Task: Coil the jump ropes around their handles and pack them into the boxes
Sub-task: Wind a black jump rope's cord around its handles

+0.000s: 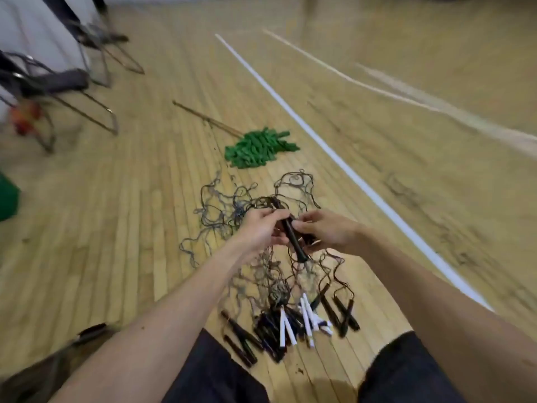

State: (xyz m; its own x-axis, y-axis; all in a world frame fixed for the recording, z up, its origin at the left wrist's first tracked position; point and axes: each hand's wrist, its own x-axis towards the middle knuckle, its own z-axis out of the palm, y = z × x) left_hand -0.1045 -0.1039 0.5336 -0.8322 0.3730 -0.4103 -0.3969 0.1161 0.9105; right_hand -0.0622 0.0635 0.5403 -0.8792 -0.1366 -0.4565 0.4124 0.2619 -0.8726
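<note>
Floorboards [116,228] of pale wood fill the view, crossed by a white line [319,141] that runs from twelve o'clock down to four o'clock. At ten o'clock stand metal-framed chairs [58,82] with dark seats, blurred. Around the centre sprawls a tangle of thin dark cords [220,210], the jump ropes lying loose on the boards, trailing from just above the hands down towards six o'clock. At twelve o'clock from the tangle lies a green mop head [258,149], its stick [203,117] pointing away to eleven o'clock. At six o'clock, between the person's knees, sits a heap of handles [290,324], mostly black with a few white ones, some overlapping and others fanned out on the floor. Both bare arms reach in from the bottom edge and meet at the centre. The left hand [258,231] has its fingers curled round the upper part of a black handle [293,239], and the right hand [322,231] pinches the same handle from three o'clock. The handle is tilted, its lower end pointing to five o'clock, with cord hanging from it into the tangle below.
</note>
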